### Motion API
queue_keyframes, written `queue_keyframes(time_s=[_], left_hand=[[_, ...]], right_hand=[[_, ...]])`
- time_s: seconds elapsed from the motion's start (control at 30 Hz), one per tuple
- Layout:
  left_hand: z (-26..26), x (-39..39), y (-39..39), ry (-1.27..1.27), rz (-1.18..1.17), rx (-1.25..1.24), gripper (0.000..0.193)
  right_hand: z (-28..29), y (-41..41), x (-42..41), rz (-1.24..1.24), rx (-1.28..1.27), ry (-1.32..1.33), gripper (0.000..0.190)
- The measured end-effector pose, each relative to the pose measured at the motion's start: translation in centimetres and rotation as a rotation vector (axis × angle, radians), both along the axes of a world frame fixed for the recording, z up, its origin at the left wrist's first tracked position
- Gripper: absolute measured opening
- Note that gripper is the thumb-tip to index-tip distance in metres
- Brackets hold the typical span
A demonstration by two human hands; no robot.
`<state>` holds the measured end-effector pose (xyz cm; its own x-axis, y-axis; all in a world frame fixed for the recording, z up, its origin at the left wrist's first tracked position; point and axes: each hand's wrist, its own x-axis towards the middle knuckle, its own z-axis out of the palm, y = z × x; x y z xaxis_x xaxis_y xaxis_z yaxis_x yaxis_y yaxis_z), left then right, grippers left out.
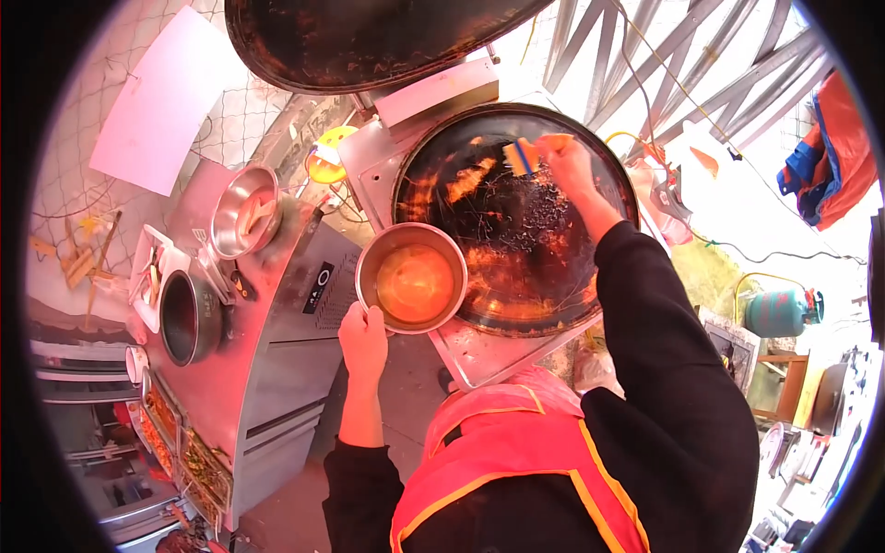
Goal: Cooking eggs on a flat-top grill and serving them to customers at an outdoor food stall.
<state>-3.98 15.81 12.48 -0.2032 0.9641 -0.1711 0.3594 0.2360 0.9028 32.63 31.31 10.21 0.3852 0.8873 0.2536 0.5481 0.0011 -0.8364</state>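
My left hand point(364, 343) grips the near rim of a round metal bowl point(364, 276) with yellow-orange liquid point(416, 282) in it. The bowl is held over the left front edge of a large round black griddle point(511, 276). Above the far right part of the griddle, my right hand point(568, 162) holds a flat brush point(520, 157) with a blue band. Whether its bristles touch the surface I cannot tell. The griddle is dark and shiny, with brownish patches and some bubbles or specks near its middle.
A raised black round lid point(373, 48) stands behind the griddle. On the steel counter point(242, 373) at left are a steel basin point(225, 214), a dark pot point(207, 318) and trays of chopped food point(221, 477). At right are a teal gas cylinder point(774, 312) and hanging cables.
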Motion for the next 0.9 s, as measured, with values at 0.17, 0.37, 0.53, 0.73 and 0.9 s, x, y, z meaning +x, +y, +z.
queue_keyframes(time_s=[0.17, 0.37, 0.53, 0.73, 0.9], left_hand=[[0.4, 0.8, -1.1, -0.022, 0.003, -0.017, 0.019], [0.0, 1.4, -0.5, 0.102, -0.037, -0.034, 0.020], [0.0, 3.1, 1.5, 0.189, -0.046, 0.012, 0.022], [-0.7, 1.0, 0.1, 0.285, 0.002, 0.060, 0.021], [-3.6, 1.2, -3.7, 0.346, 0.128, 0.047, 0.021]], right_hand=[[0.3, -5.4, 5.8, -0.017, -0.123, -0.288, 0.026], [-0.9, -8.1, 7.0, -0.150, -0.078, 0.054, 0.022], [-1.0, -8.8, 10.6, -0.295, -0.130, 1.038, 0.016], [7.0, -10.1, -5.3, 0.135, -0.086, 0.941, 0.018], [8.2, -13.5, -14.9, 0.626, -0.023, 0.123, 0.009]])
